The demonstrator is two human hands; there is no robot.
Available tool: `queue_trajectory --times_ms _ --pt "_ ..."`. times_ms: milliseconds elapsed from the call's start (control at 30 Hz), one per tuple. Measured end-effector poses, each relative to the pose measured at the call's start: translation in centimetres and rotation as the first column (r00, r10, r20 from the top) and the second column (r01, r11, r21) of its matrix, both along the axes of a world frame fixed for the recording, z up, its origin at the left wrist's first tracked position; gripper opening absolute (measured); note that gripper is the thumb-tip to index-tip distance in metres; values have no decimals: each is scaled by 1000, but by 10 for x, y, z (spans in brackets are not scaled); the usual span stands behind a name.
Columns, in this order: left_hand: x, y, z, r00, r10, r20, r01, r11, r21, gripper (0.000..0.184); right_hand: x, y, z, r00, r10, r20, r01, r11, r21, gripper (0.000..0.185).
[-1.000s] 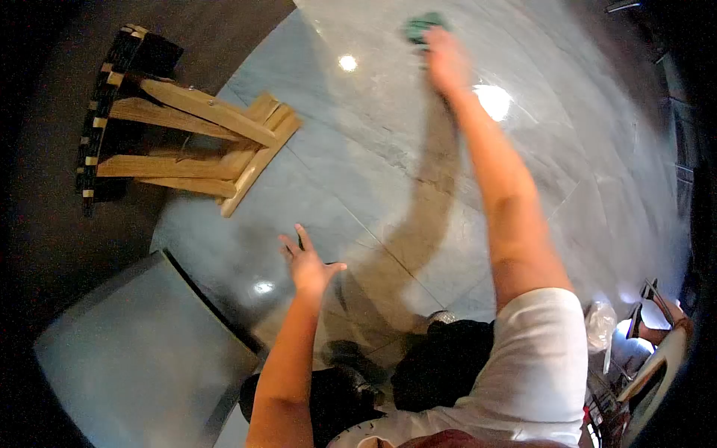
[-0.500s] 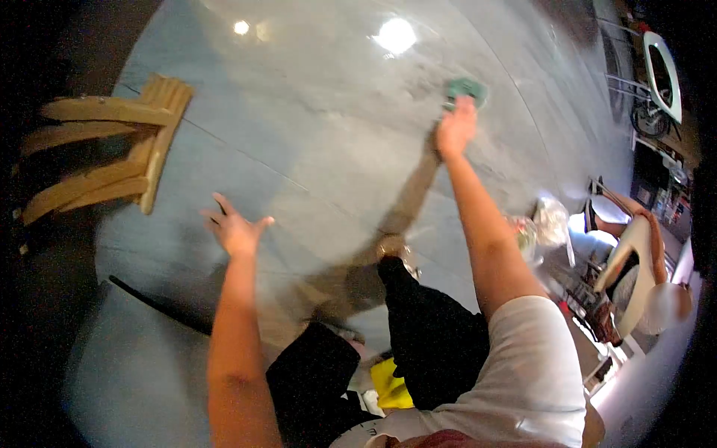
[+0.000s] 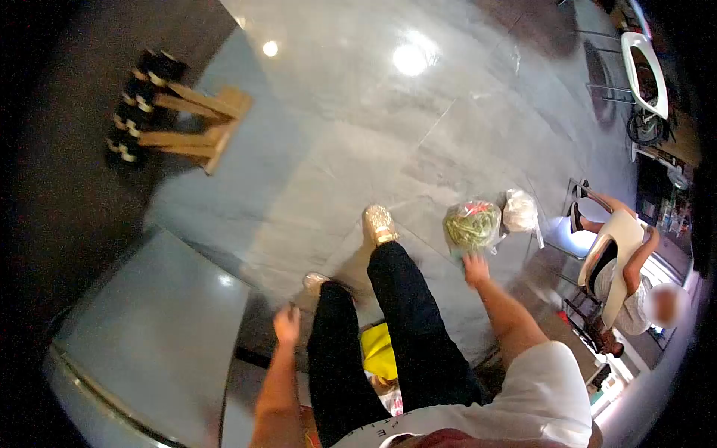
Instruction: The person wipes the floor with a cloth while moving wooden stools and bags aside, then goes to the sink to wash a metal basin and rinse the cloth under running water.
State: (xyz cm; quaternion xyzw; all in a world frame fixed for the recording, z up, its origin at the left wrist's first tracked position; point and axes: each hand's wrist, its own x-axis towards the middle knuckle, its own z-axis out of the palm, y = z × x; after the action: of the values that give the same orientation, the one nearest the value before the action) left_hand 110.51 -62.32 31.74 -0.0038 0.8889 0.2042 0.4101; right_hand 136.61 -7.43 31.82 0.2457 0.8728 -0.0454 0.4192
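Low on the right, my right hand (image 3: 476, 270) reaches towards the floor, with a small bit of green cloth (image 3: 457, 254) showing at its fingertips. Just beyond it lies a clear plastic bag of green vegetables (image 3: 473, 225), and a whitish plastic bag (image 3: 520, 211) sits beside that one. My left hand (image 3: 286, 326) hangs left of my legs, near the edge of a grey panel. Its fingers are blurred, and nothing can be made out in them. Shiny shoes (image 3: 379, 224) are on my feet.
A wooden-legged stool (image 3: 196, 123) with a black woven part stands at the upper left. The smooth grey panel (image 3: 160, 321) fills the lower left. Between my legs is a yellow item (image 3: 379, 351). At the right, a person sits on a white chair (image 3: 618, 250); another white chair (image 3: 647, 75) stands above.
My right hand has come down and nearer my body with the green cloth, beside the vegetable bag. My left hand has dropped lower, its fingers no longer spread wide. The view has shifted.
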Motion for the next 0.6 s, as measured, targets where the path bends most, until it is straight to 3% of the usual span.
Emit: queue_trajectory --times_ms 33,67,100,133,167,200,233,267,300,333,367,400,433,467,533,567,600 --pt "36 -27 38 997 43 59 -39 996 -78 42 51 -12 28 978 -98 183 117 988 -99 39" --pt "53 -44 95 958 -32 286 111 959 -262 43 65 -25 84 914 -138 382 227 954 -198 43" --pt "119 -107 95 971 163 173 -126 970 -207 48 94 -36 117 847 -76 527 240 938 -249 44" --pt "132 -125 137 978 87 187 -38 967 -253 52 107 -44 156 785 -118 608 356 889 -287 47" --pt "140 -129 174 910 252 329 -151 941 -302 53 157 -48 174 832 5 554 244 894 -375 56" --pt "129 -117 206 909 255 329 -157 942 -295 53 218 -55 167 796 -198 572 384 896 -224 64" --pt "124 -112 244 912 264 314 -168 939 -301 53 194 -49 212 750 -239 616 466 852 -237 66" --pt "110 -97 289 914 273 299 -179 935 -306 53 138 -47 260 676 -345 652 522 848 -92 57" --pt "96 -76 320 884 366 291 -241 890 -387 52 135 -36 263 696 -330 637 511 851 -119 57" --pt "87 -54 337 845 460 274 -307 835 -456 50 135 -19 259 714 -349 607 520 845 -126 50" --pt "92 -63 341 895 361 261 -249 892 -376 47 136 4 260 727 -363 583 526 840 -132 43" --pt "94 -67 348 937 258 235 -183 937 -298 45 155 33 225 776 -400 487 542 818 -192 43" --pt "95 -38 360 914 343 216 -268 911 -312 42 126 69 220 911 -203 359 311 910 -273 36" --pt "97 -10 371 884 426 192 -353 878 -322 40 87 100 197 858 -350 376 445 871 -205 34" --pt "74 42 362 921 363 144 -296 889 -348 37 -8 168 195 923 -380 -58 359 905 -227 48" --pt "64 73 367 943 282 176 -209 915 -346 36 -72 202 216 827 -474 -301 374 865 -334 55" --pt "48 109 365 966 238 100 -190 918 -347 35 -127 234 232 761 -515 -394 385 848 -364 57"
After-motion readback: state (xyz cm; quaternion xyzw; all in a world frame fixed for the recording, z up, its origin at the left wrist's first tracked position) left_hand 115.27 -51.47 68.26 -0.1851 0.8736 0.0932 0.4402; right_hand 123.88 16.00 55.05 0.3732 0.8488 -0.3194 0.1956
